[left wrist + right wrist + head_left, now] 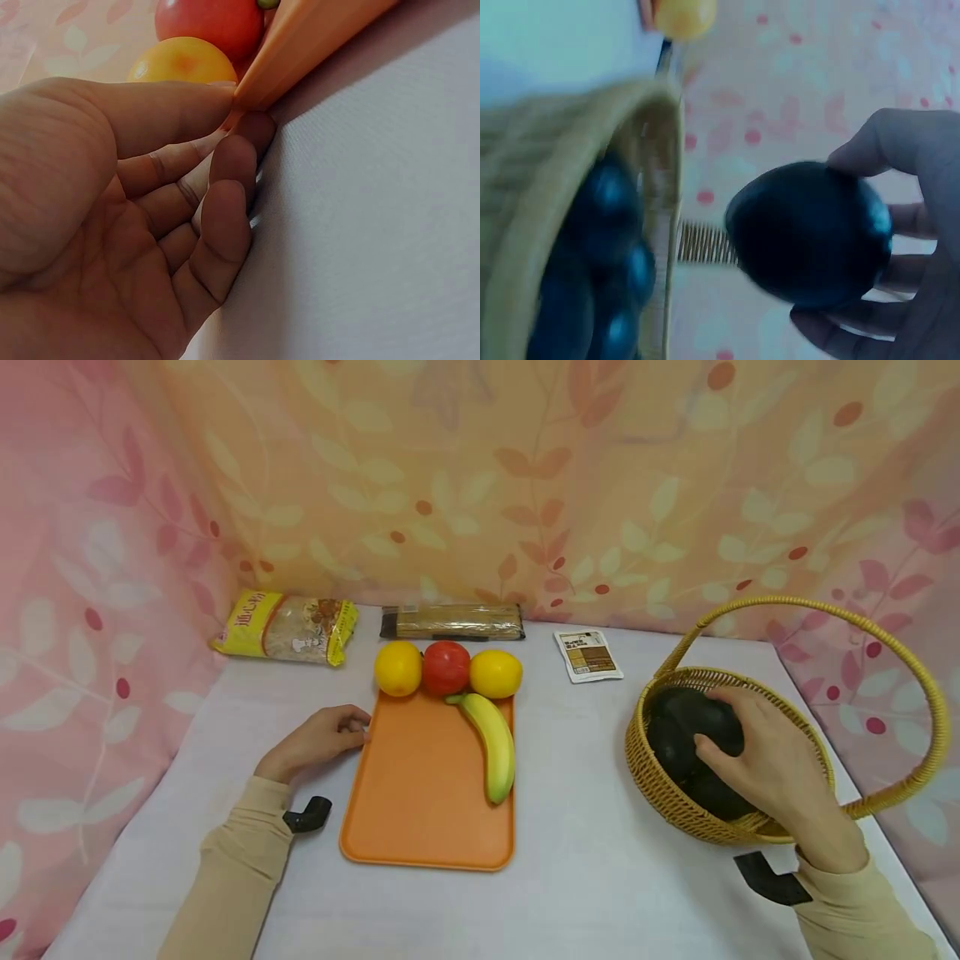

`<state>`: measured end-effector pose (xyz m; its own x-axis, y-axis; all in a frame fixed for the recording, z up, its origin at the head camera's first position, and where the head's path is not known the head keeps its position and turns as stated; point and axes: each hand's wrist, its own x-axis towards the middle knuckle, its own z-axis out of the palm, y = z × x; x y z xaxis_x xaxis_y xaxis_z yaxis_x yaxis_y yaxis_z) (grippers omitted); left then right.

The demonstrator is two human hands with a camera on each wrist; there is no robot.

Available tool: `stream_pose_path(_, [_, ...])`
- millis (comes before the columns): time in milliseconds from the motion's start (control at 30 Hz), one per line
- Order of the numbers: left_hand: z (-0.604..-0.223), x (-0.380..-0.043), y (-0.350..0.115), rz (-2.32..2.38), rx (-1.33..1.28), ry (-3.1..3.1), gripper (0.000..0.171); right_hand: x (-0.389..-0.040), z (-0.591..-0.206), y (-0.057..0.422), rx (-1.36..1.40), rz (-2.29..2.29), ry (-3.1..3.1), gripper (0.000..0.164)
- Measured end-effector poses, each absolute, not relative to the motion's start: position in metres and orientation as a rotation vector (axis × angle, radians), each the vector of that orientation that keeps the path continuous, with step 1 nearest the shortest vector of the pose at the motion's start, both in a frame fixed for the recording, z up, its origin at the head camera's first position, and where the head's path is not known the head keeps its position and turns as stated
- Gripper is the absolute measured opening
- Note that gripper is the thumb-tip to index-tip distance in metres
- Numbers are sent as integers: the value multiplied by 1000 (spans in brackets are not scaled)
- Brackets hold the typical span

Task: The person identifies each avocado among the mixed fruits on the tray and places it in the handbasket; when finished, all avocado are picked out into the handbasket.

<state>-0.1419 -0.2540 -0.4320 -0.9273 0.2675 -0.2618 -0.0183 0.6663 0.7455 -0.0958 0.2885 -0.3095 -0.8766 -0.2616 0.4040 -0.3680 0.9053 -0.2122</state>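
My right hand (772, 760) grips a dark, glossy avocado (810, 232) at the mouth of the wicker basket (652, 777). In the right wrist view the thumb lies on one side of it and the fingers curl round the other. More dark avocados (604, 217) lie inside the basket. With thumb and fingertips my left hand (322, 739) pinches the left edge of the orange tray (420, 777). A banana (495, 747) lies along the tray's right side. Two yellow fruits (397, 668) flank a red round fruit (446, 668) at its far end.
A yellow bag of dry food (288, 627) lies at the back left. Beside it is a long clear-and-black packet (453, 621). A small white-and-brown sachet (588, 656) lies left of the basket, whose tall handle (933, 718) arches to the right. Patterned curtains (480, 485) surround the table.
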Motion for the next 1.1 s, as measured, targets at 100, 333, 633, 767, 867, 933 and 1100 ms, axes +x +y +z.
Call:
stream_pose_path(100, [-432, -141, -255, 1144, 225, 2540, 34, -91, -310, 309, 333, 302, -2783, 52])
stream_pose_path(333, [-431, -141, -256, 1119, 227, 2571, 34, -87, -316, 334, 316, -12, -2858, 47])
stream_pose_path(633, [-430, -142, -254, 1122, 224, 2549, 34, -89, -327, 343, 226, -51, -3122, 59])
stream_pose_path(767, [-431, -141, -255, 1127, 214, 2550, 34, -91, -326, 343, 229, -21, -3192, 59])
stream_pose_path(867, [-431, -141, -255, 1132, 222, 2548, 34, -92, -328, 344, 271, 4, -3216, 59])
stream_pose_path(933, [-432, -141, -255, 1135, 229, 2549, 34, -91, -330, 346, 295, 20, -3210, 57])
stream_pose_path(1100, [-431, -141, -254, 1152, 220, 2538, 33, -89, -335, 352, 360, 18, -3174, 53])
